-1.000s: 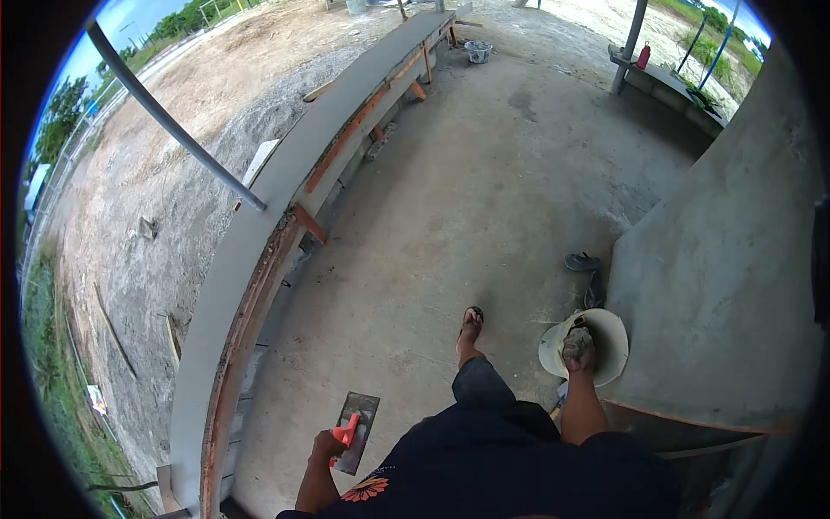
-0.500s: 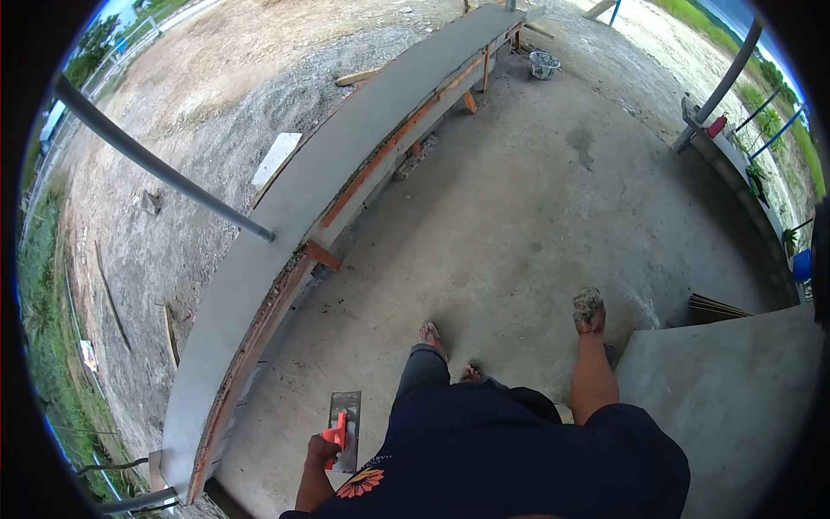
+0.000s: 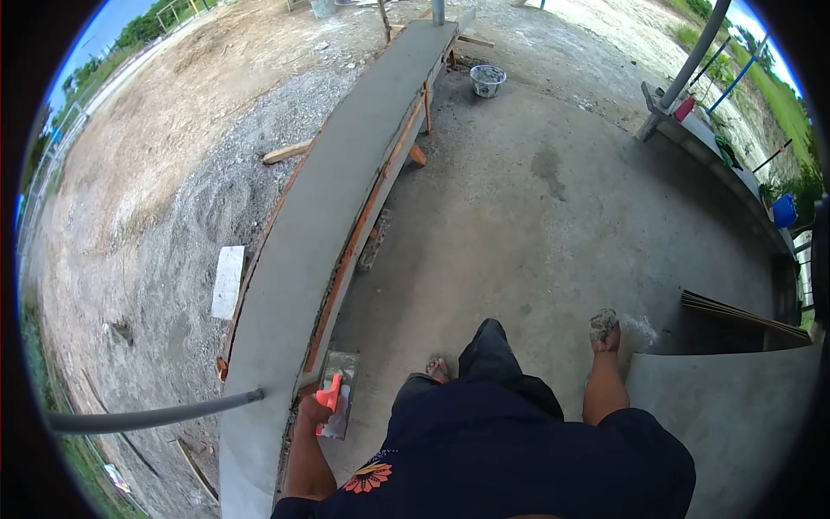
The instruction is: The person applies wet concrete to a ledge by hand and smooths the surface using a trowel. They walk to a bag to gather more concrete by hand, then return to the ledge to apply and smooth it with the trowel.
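Observation:
My left hand is closed round the red handle of a rectangular plastering trowel. Its flat grey blade hangs beside the near part of the long concrete ledge, above the floor. The ledge top looks smooth and damp, with wooden formwork along its side. Out to the right, away from the ledge, my right hand is curled and coated in grey mortar. Whether that grey mass is only a coating or something held, I cannot make out.
A grey pole rises from the ledge on the left. A bucket stands on the floor near the ledge's far end. At right are a raised concrete slab and a stack of thin boards. Gravel lies beyond the ledge.
My view has moved forward along the ledge, so the pole and bucket sit nearer. The trowel, still in my left hand, is now closer to the ledge. My right hand stays curled.

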Demonstrator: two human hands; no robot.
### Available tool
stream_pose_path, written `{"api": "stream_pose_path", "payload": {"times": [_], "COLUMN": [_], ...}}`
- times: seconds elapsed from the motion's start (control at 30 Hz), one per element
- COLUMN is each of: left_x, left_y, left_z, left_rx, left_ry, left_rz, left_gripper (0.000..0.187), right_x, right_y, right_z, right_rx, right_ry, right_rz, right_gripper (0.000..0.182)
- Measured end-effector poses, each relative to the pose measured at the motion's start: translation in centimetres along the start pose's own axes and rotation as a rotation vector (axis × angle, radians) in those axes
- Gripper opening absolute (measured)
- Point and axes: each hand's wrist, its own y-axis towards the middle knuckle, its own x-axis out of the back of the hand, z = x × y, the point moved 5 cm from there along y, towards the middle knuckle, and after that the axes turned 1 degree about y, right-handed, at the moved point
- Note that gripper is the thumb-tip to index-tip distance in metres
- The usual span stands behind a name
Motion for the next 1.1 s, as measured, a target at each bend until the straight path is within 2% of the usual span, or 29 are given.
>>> {"api": "stream_pose_path", "payload": {"times": [0.03,0.07,0.17,0.27,0.33,0.37,0.4,0.43,0.47,0.5,0.53,0.6,0.63,0.67,0.7,0.73,0.8,0.9,0.93,1.0,1.03,1.07,1.1], "left_x": [2.1,5.4,14.6,17.6,18.8,18.0,17.4,14.9,15.1,15.1,15.6,17.3,22.0,23.7,25.0,25.8,26.7,29.9,31.8,38.3,40.8,42.2,43.8], "left_y": [4.5,6.5,10.5,15.9,16.4,18.1,19.5,22.1,22.0,21.5,21.3,22.2,20.8,21.0,22.0,23.7,27.3,33.8,35.3,37.1,38.1,39.6,40.9], "left_z": [-0.3,-1.7,-8.9,-13.4,-16.9,-17.3,-17.9,-17.2,-18.0,-19.3,-20.7,-23.9,-28.7,-30.7,-32.2,-33.4,-35.3,-39.5,-41.4,-46.0,-47.9,-47.9,-47.8], "left_rx": [0.062,0.066,0.085,0.052,0.082,0.114,0.110,-0.054,0.100,0.252,0.239,0.200,0.154,0.185,0.217,0.207,0.190,0.079,-0.110,-0.484,-0.672,-0.342,-0.022], "left_ry": [0.037,-0.141,-0.324,-0.344,-0.400,-0.322,-0.105,0.107,-0.052,-0.211,-0.180,-0.113,-0.047,-0.140,-0.232,-0.292,-0.415,-0.384,-0.199,0.171,0.359,-0.040,-0.471], "left_rz": [0.010,-0.068,-0.101,-0.115,-0.130,-0.030,0.054,0.050,0.132,0.215,0.231,0.256,0.232,0.254,0.279,0.304,0.355,0.292,0.279,0.244,0.212,0.301,0.260], "left_gripper": [0.035,0.027,0.021,0.018,0.020,0.028,0.035,0.037,0.037,0.038,0.036,0.034,0.034,0.034,0.035,0.034,0.034,0.031,0.029,0.026,0.025,0.021,0.017], "right_x": [0.9,1.4,1.5,0.7,-3.0,-3.8,-2.6,-4.2,-6.8,-8.6,-10.5,-14.9,-17.8,-21.0,-23.5,-25.4,-28.9,-35.0,-36.0,-38.1,-39.4,-40.6,-41.5], "right_y": [2.5,4.8,13.1,23.4,30.9,33.3,38.5,42.0,45.9,50.0,53.9,62.0,65.9,69.4,73.4,77.9,86.3,97.6,100.9,107.5,110.5,113.1,115.6], "right_z": [1.0,1.8,0.6,-1.6,-4.1,-5.1,-5.0,-6.2,-8.0,-9.6,-11.1,-14.3,-16.8,-19.5,-21.7,-24.0,-28.5,-36.0,-38.1,-42.9,-45.2,-47.3,-49.5], "right_rx": [0.032,0.060,-0.018,-0.072,0.042,0.102,-0.053,-0.087,-0.116,-0.218,-0.315,-0.352,-0.386,-0.416,-0.329,-0.456,-0.543,-0.530,-0.539,-0.762,-0.718,-0.673,-0.655], "right_ry": [-0.117,-0.235,-0.177,-0.152,-0.274,-0.332,-0.259,-0.239,-0.220,-0.180,-0.138,-0.206,-0.235,-0.263,-0.396,-0.332,-0.317,-0.500,-0.547,-0.510,-0.545,-0.580,-0.630], "right_rz": [-0.020,-0.042,0.024,0.070,-0.189,-0.338,-0.014,-0.065,-0.117,-0.056,0.010,-0.001,0.001,-0.001,-0.064,0.131,0.244,0.257,0.264,0.265,0.265,0.264,0.253], "right_gripper": [0.033,0.032,0.029,0.025,0.021,0.019,0.014,0.014,0.013,0.012,0.012,0.012,0.012,0.011,0.009,0.006,0.006,0.008,0.010,0.013,0.014,0.014,0.014]}}
